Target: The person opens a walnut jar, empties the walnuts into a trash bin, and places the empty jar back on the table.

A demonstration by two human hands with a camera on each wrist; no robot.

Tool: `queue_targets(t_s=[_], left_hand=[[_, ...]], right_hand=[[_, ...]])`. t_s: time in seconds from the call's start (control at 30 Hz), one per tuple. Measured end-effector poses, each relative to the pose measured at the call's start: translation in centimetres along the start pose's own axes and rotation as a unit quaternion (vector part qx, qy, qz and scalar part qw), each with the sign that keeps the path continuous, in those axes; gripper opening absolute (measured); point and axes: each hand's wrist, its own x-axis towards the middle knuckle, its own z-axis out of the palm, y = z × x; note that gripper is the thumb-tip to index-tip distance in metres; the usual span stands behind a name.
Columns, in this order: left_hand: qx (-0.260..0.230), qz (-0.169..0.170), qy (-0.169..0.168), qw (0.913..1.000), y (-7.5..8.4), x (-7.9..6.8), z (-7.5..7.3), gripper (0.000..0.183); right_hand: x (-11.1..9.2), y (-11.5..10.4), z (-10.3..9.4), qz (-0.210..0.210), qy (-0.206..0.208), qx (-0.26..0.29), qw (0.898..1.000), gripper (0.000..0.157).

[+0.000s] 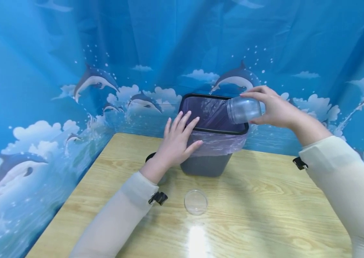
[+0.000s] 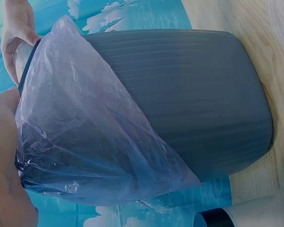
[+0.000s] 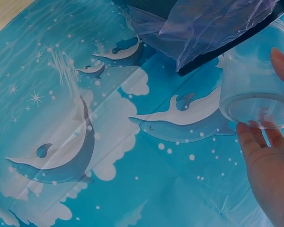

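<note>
In the head view my right hand [image 1: 275,109] grips a clear jar [image 1: 244,109] near its base, thumb on one side and fingers on the other. The jar lies tilted on its side over the right rim of a grey trash bin [image 1: 206,166], its mouth toward the inside. It looks see-through, also in the right wrist view, where the jar [image 3: 258,94] hangs beside the bin's dark rim. My left hand [image 1: 177,143] rests with spread, straight fingers at the bin's near left rim. A thin purple bag [image 2: 90,118] lines the bin and folds over its outside.
A round clear lid [image 1: 196,202] lies on the wooden table [image 1: 282,200] in front of the bin. Behind my left wrist stands a container with a black top [image 2: 215,218], mostly hidden in the head view. A blue dolphin-print curtain [image 1: 156,43] hangs close behind the bin.
</note>
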Motion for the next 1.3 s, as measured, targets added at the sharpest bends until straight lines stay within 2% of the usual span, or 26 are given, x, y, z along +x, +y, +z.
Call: queue_targets(t_s=[0.37, 0.93, 1.3], left_hand=[[-0.002, 0.0, -0.006, 1.0, 0.0, 0.0, -0.2, 0.075], [0.007, 0.006, -0.003, 1.0, -0.2, 0.0, -0.1, 0.077], [0.009, 0.003, -0.001, 0.9999, -0.2, 0.0, 0.0, 0.077]], right_hand=[[-0.7, 0.3, 0.4, -0.024, 0.015, -0.003, 1.0, 0.086], [-1.6, 0.6, 0.4, -0.038, 0.045, 0.008, 0.998, 0.083], [-2.6, 1.3, 0.5, -0.03, 0.074, 0.016, 0.997, 0.084]])
